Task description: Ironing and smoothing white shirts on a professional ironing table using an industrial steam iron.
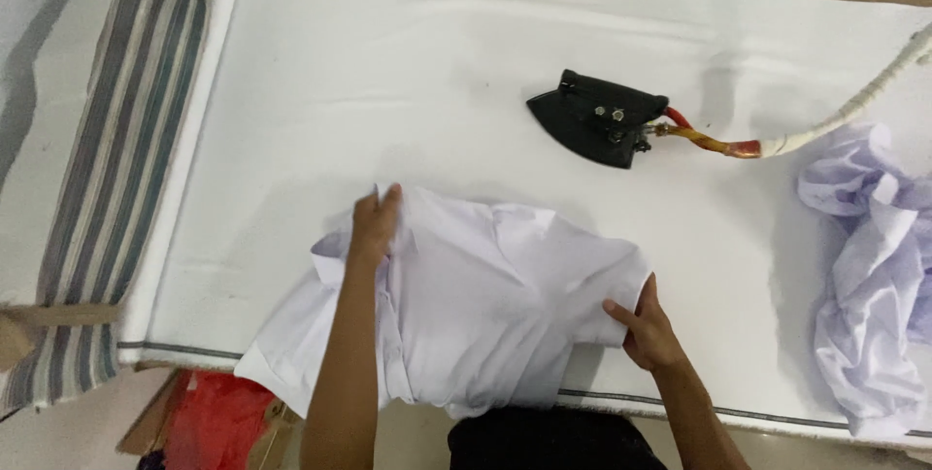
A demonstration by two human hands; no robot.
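left hand [375,225]: flat, fingers forward; right hand [645,330]: apparently pinching, thumb up

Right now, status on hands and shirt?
Left hand flat on white shirt. Right hand gripping its edge. Iron parked beyond, clear.
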